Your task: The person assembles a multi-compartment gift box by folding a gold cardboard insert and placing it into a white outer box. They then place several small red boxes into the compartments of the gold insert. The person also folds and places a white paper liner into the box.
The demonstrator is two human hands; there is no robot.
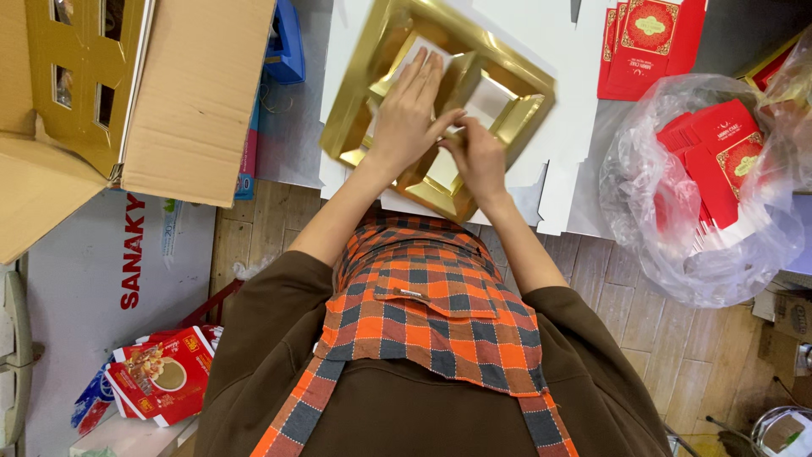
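Observation:
A shiny gold cardboard tray insert with several square compartments lies tilted on a white flat sheet on the table. My left hand lies flat with fingers spread over the tray's middle, pressing on a divider. My right hand pinches the gold wall at the near side of the tray, fingers curled on its edge. Both forearms reach out from brown sleeves over an orange plaid apron.
An open brown carton holding gold inserts stands at the left. Red envelopes lie at the upper right, more sit in a clear plastic bag. Red packets lie low at the left, beside a white box. A blue item sits by the carton.

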